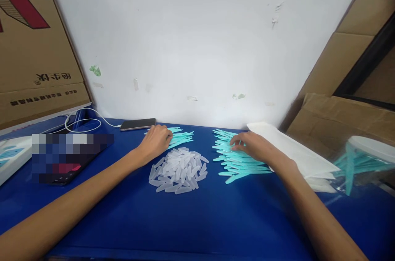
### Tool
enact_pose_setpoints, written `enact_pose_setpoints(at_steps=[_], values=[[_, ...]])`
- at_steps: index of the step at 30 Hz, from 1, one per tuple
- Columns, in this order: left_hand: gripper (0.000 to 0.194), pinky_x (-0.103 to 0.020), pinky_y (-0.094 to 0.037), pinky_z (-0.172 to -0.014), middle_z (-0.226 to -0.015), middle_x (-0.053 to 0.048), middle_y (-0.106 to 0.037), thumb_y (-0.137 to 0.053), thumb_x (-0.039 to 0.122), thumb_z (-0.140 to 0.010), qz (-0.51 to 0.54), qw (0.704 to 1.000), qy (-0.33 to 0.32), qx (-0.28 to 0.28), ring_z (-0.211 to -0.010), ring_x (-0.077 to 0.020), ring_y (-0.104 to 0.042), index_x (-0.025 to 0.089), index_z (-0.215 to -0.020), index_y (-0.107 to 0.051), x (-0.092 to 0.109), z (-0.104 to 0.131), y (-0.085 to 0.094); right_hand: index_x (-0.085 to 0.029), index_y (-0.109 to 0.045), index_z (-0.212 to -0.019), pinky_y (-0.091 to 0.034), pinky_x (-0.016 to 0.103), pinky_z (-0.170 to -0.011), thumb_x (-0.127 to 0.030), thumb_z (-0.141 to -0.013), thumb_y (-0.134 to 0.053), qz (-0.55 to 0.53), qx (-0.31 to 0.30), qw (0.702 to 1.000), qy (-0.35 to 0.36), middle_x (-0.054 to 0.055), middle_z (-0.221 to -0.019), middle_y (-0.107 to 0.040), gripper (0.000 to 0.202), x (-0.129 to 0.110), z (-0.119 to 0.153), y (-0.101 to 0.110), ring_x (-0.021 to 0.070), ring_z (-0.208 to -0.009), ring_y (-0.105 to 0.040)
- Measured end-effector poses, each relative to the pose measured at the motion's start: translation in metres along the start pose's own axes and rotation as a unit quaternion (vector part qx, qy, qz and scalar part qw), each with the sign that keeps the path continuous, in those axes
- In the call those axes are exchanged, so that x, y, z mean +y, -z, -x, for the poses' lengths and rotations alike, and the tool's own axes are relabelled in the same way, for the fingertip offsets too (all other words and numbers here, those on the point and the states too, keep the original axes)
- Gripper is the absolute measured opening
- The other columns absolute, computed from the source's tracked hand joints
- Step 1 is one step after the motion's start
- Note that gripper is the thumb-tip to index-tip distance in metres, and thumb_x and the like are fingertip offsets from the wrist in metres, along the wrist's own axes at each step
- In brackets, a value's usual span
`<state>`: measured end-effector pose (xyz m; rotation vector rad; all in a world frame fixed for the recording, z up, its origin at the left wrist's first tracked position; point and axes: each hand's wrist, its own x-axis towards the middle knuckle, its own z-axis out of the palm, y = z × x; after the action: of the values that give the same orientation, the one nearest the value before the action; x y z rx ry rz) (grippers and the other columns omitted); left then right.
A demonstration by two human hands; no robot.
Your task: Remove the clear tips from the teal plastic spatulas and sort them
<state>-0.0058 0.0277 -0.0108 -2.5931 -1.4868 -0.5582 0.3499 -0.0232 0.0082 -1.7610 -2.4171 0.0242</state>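
My left hand [157, 142] rests at the left end of a small pile of teal sticks [182, 138], its fingers curled; whether it grips any is hidden. My right hand [248, 144] is over a larger pile of teal sticks [234, 162], with the fingers bent and slightly apart, touching or just above the top ones. Between the two piles and nearer to me lies a heap of translucent whitish caps [180, 170] on the blue table [191, 228].
A phone [138, 124] with a white cable lies behind my left hand. At left are a blurred-out dark item [70, 158] and a white tray [14, 158]. White bags [293, 150], a clear container [367, 158] of teal sticks and cardboard [342, 125] stand at right.
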Motion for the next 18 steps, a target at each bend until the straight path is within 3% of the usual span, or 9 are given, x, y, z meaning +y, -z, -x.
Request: enact_pose_setpoints(at_steps=[2,6,11,18], values=[[0.031,-0.039,-0.046,-0.075,-0.081,-0.015,-0.070,-0.047,0.015,-0.087,-0.008,1.000,-0.016,0.000,-0.083,-0.0298,-0.064,0.015,-0.076,-0.076,0.000,0.000,-0.001,-0.027,-0.075,-0.099,-0.044,0.027,-0.070,-0.034,-0.090,-0.063,0.006,-0.007,1.000,-0.001,0.002,-0.092,-0.074,0.016,-0.003,-0.001,-0.002,0.0213,-0.084,-0.068],[0.031,-0.037,-0.048,-0.079,-0.101,-0.013,-0.070,-0.046,0.026,-0.094,0.008,0.998,-0.056,-0.006,-0.098,-0.0290,-0.060,0.016,-0.099,-0.076,0.004,0.002,0.000,-0.026,-0.074,-0.097,-0.041,0.027,-0.067,-0.030,-0.091,-0.060,0.033,-0.007,0.999,-0.006,0.003,-0.089,-0.074,0.015,-0.010,-0.003,-0.004,0.0200,-0.081,-0.067],[0.032,-0.037,-0.046,-0.084,-0.104,-0.008,-0.069,-0.045,0.033,-0.100,0.095,0.983,-0.147,-0.063,-0.102,-0.0254,-0.057,0.021,-0.105,-0.074,0.011,0.005,0.002,-0.023,-0.071,-0.082,-0.033,0.027,-0.059,-0.024,-0.094,-0.050,0.068,0.006,0.998,0.003,0.003,-0.078,-0.072,0.024,-0.016,-0.005,-0.007,0.0173,-0.070,-0.063],[0.031,-0.036,-0.045,-0.078,-0.100,-0.008,-0.070,-0.050,0.040,-0.098,0.118,0.980,-0.131,-0.088,-0.101,-0.0272,-0.057,0.026,-0.104,-0.076,0.009,0.006,-0.005,-0.021,-0.064,-0.082,-0.028,0.027,-0.056,-0.024,-0.098,-0.044,0.103,0.033,0.994,0.015,0.003,-0.072,-0.067,0.026,-0.020,-0.003,-0.006,0.0167,-0.062,-0.058]])
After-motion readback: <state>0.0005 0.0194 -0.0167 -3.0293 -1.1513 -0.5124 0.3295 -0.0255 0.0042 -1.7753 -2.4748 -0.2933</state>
